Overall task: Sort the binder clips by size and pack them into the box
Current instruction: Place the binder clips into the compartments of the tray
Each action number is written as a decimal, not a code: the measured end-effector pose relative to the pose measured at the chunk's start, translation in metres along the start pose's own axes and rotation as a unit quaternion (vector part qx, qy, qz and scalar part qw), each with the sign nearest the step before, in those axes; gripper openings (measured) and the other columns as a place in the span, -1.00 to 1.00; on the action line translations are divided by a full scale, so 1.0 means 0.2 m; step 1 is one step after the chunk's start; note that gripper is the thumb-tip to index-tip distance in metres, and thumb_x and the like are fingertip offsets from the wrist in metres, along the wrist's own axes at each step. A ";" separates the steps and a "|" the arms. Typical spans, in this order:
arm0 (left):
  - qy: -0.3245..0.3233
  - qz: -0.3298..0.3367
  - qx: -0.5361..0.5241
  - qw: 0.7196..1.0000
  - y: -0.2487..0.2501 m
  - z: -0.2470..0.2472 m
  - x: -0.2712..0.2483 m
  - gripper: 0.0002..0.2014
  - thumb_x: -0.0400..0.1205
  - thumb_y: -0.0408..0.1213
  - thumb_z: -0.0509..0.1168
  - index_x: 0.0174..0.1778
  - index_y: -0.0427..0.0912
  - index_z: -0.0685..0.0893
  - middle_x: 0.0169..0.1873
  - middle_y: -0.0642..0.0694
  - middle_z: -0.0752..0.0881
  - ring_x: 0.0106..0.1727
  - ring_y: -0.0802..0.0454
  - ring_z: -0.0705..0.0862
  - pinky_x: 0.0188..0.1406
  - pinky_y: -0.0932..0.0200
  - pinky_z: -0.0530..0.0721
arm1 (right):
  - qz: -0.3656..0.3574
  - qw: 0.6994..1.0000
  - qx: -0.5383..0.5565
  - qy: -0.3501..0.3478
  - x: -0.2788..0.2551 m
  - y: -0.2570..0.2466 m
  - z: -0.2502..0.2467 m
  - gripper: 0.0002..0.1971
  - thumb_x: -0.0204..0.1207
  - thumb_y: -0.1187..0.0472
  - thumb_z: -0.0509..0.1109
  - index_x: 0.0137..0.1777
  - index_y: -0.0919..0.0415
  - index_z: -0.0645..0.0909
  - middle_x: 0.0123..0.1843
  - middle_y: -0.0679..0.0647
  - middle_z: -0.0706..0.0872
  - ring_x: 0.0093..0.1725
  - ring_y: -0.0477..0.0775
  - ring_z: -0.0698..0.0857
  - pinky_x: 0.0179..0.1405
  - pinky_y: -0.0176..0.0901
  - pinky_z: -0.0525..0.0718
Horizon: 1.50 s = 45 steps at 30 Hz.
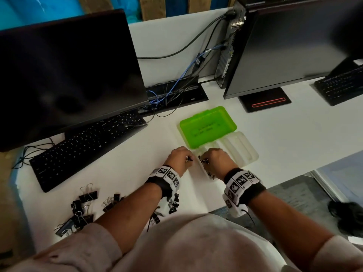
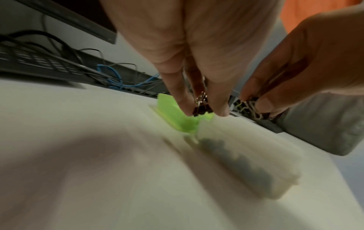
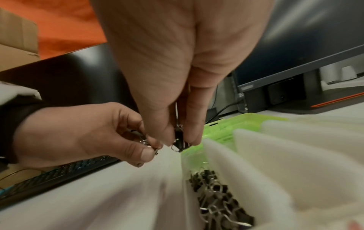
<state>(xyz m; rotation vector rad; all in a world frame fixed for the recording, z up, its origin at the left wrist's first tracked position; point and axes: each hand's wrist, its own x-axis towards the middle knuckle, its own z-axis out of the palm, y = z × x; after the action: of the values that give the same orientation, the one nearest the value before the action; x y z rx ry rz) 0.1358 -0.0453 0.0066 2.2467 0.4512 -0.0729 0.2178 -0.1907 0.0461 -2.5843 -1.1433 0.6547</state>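
Head view: left hand (image 1: 179, 159) pinches one small binder clip (image 2: 202, 109); right hand (image 1: 216, 160) pinches another small clip (image 3: 180, 144), both grips just over the near-left slot of the clear box (image 1: 245, 152). Green lid (image 1: 208, 128) lies open behind. Risk: a pinch slips and the clip springs into the wrong slot or onto the tabletop (image 1: 117, 173). Bigger clips (image 1: 84, 205) wait near left.

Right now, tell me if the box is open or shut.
Open. The green lid lies flipped back flat on the desk, and the clear tray shows its dividers, with small clips in the nearest slot.
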 end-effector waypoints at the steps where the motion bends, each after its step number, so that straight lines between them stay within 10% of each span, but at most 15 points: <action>1: -0.008 0.009 -0.008 1.000 0.04 0.03 0.01 -0.89 0.43 -0.45 0.47 -0.17 -0.21 0.77 -0.06 -0.16 0.71 -0.11 -0.07 0.70 0.01 0.24 0.60 | 0.011 1.000 0.002 0.004 -0.03 0.03 0.00 -0.82 0.44 0.29 0.34 -0.02 0.21 0.74 -0.03 0.28 0.71 -0.02 0.34 0.69 -0.07 0.02 0.61; 14: -0.051 -0.007 -0.077 0.996 0.21 0.22 0.07 -0.64 0.37 -0.58 0.47 0.06 -0.31 0.66 0.14 -0.23 0.61 0.07 -0.12 0.63 0.19 0.01 0.64 | 0.024 0.999 0.028 0.014 -0.19 0.21 0.02 -0.71 0.46 0.43 0.32 0.12 0.15 0.69 0.06 0.17 0.69 0.01 0.28 0.71 0.01 0.07 0.67; 21: 0.001 0.000 -0.027 1.000 0.05 0.08 -0.03 -0.59 0.56 -0.64 0.19 0.24 -0.15 0.60 0.16 -0.09 0.63 0.09 0.01 0.65 0.05 0.50 0.54 | -0.034 0.999 0.031 0.006 -0.13 0.13 0.03 -0.73 0.47 0.40 0.26 0.07 0.20 0.71 0.03 0.20 0.71 -0.01 0.31 0.70 -0.01 0.04 0.66; 25: 0.075 -0.076 -0.055 0.993 -0.12 -0.11 -0.21 -0.51 0.56 -0.72 0.04 0.22 -0.15 0.61 0.17 -0.05 0.60 0.14 0.03 0.66 0.00 0.61 0.50 | -0.122 0.985 0.022 -0.120 -0.08 -0.04 0.14 -0.62 0.51 0.14 0.41 0.33 0.11 0.56 0.31 0.13 0.59 0.21 0.20 0.65 0.18 -0.05 0.59; 28: 0.074 -0.120 -0.004 0.990 -0.20 -0.23 -0.40 -0.67 0.64 -0.44 0.25 0.30 -0.11 0.56 0.26 -0.05 0.58 0.23 0.05 0.58 0.12 0.50 0.42 | -0.187 0.955 -0.042 -0.226 -0.09 -0.17 0.28 -0.19 0.39 -0.07 0.50 0.57 -0.06 0.16 0.60 0.03 0.22 0.45 0.15 0.44 0.28 0.09 0.58; 31: -0.011 -0.160 0.048 0.986 -0.26 -0.27 -0.61 -0.29 0.44 -0.02 0.49 0.48 0.00 0.37 0.41 -0.02 0.44 0.44 0.00 0.40 0.39 0.22 0.35 | -0.249 0.929 -0.111 -0.249 -0.09 -0.27 0.40 -0.02 0.31 -0.10 0.54 0.61 -0.16 -0.03 0.68 0.04 0.02 0.53 0.21 0.32 0.28 0.20 0.58; 37: -0.119 -0.205 0.110 0.965 -0.36 -0.10 -0.80 0.17 0.13 -0.05 0.67 0.59 0.06 0.10 0.52 0.01 0.25 0.51 -0.05 0.25 0.48 -0.13 0.39 | -0.309 0.909 -0.161 -0.228 -0.05 -0.33 0.53 -0.24 0.52 0.09 0.39 0.62 -0.11 0.04 0.62 0.16 0.17 0.46 0.27 0.37 0.10 0.19 0.67; 45: -0.014 -0.230 0.059 0.971 -0.37 0.07 -0.73 -0.19 0.35 -0.15 0.57 0.49 0.01 0.32 0.41 -0.08 0.30 0.40 -0.12 0.36 0.43 -0.02 0.44 | -0.334 0.917 -0.131 -0.173 -0.01 -0.28 0.55 -0.65 0.59 0.28 0.22 0.37 0.25 0.47 0.28 0.29 0.55 0.17 0.36 0.57 -0.06 0.25 0.68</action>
<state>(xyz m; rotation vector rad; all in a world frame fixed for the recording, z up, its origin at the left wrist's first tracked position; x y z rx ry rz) -0.0253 -0.0552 -0.0259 2.2097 0.9675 -0.3801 0.1267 -0.1516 -0.0268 -2.0633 -2.2102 0.8398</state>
